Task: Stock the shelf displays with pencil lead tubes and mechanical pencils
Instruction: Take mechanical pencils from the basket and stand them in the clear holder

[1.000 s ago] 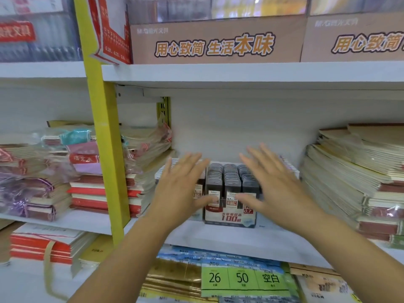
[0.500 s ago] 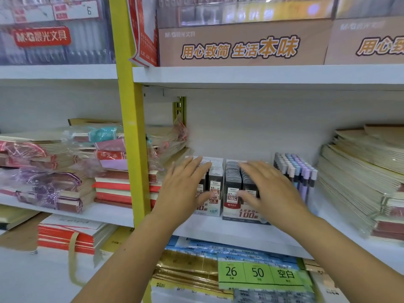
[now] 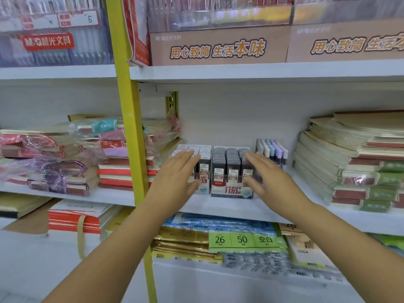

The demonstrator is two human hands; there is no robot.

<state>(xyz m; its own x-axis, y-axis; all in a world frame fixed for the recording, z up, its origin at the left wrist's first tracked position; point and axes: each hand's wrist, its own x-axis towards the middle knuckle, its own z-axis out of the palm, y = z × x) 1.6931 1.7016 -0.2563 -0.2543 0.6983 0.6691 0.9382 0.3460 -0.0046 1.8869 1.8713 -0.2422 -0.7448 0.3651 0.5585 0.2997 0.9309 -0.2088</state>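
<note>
Standing upright, caps up: lead tubes (image 3: pixel 231 169) between left hand (image 3: pixel 175 178) and right hand (image 3: pixel 270 179), fingers (image 3: pixel 183 159) straight, released.

Room is left above the lead boxes (image 3: pixel 228 171), under the upper shelf (image 3: pixel 240 72). The sides are hemmed by notebook stacks (image 3: pixel 354 162); a bare shelf strip (image 3: pixel 218 207) is left in front.

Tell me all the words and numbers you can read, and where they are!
"M&G晨光文具": red sign.
"用心致简 生活本味": brown box.
"26", "50", "空白": green label.
"100": lead tube box.
"HB": lead tube.
Other small print: too blurred.
</note>
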